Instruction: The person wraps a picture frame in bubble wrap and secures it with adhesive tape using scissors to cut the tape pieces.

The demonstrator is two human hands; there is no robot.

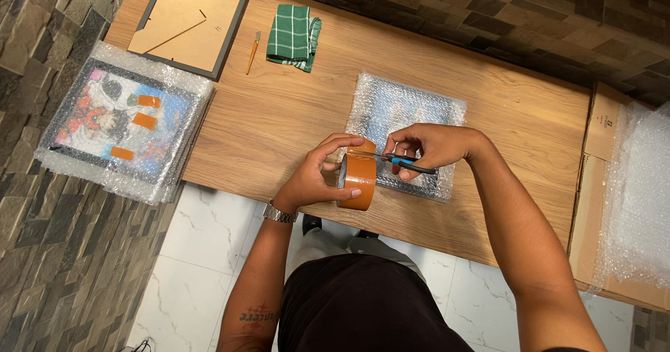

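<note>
My left hand [319, 173] grips a brown roll of packing tape [358, 180], held upright above the table's near edge, thumb and fingers around its rim. My right hand [427, 148] holds scissors with blue and black handles [412, 165], their blades reaching left over the top of the roll where a short strip of tape is pulled out. Behind both hands lies a flat picture wrapped in bubble wrap [408, 111] on the wooden table [293, 115].
A stack of bubble-wrapped pictures with orange tape strips [122, 125] sits at the table's left end. A frame lying face down [188, 20], a small brush [252, 52] and a folded green checked cloth [292, 36] lie at the back. A cardboard box with bubble wrap [628, 198] stands right.
</note>
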